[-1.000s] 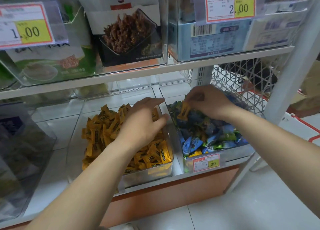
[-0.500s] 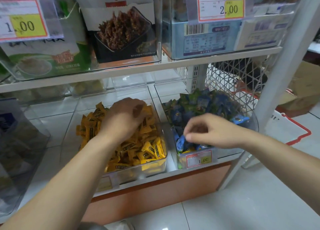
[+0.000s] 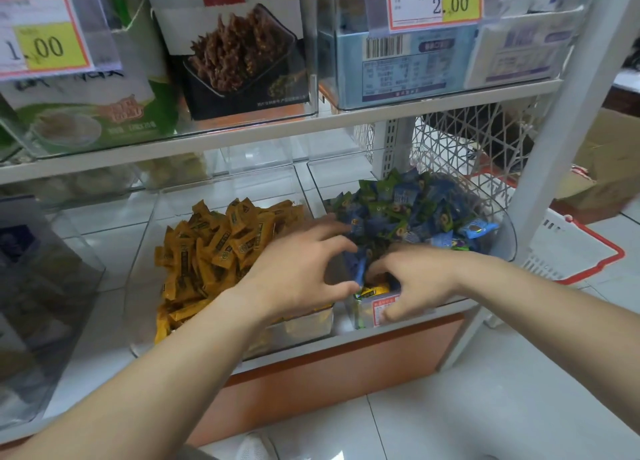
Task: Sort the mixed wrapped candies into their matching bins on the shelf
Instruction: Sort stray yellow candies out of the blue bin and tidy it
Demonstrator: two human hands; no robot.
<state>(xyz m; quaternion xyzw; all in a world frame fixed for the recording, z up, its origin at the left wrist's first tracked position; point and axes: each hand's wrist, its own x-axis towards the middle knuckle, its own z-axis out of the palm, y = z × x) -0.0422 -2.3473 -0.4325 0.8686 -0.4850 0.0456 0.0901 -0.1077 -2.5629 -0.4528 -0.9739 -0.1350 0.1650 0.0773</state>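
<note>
View: head camera, looking down at the lower shelf.
Left bin (image 3: 298, 328): clear plastic, filled with yellow candies (image 3: 221, 248).
Right bin (image 3: 509, 237): clear plastic, heaped with blue and green candies (image 3: 408, 210).
Stray candy (image 3: 372, 291): one yellow wrapper in the front corner of the right bin, just behind its price label (image 3: 381, 309).
Left hand (image 3: 298, 279): my fingers are spread and loosely bent. They reach across the gap between the bins and hold nothing visible.
Right hand (image 3: 415, 279): my fingers curl down into the front corner, beside the stray candy. I cannot tell whether they pinch it.
Step in hand: by my judgement, pulling the yellow stray out of the blue pile.
Next move: secure the wrapper, lift it over the two bin walls, and drop it on the yellow heap.
Surroundings: upper shelf (image 3: 277, 127) with boxed snacks, white mesh panel (image 3: 460, 147), red-rimmed basket (image 3: 571, 251) on the floor.
Obstructions: a blue wrapper (image 3: 360, 269) stands between my hands. The heaped pile may spill if disturbed.
</note>
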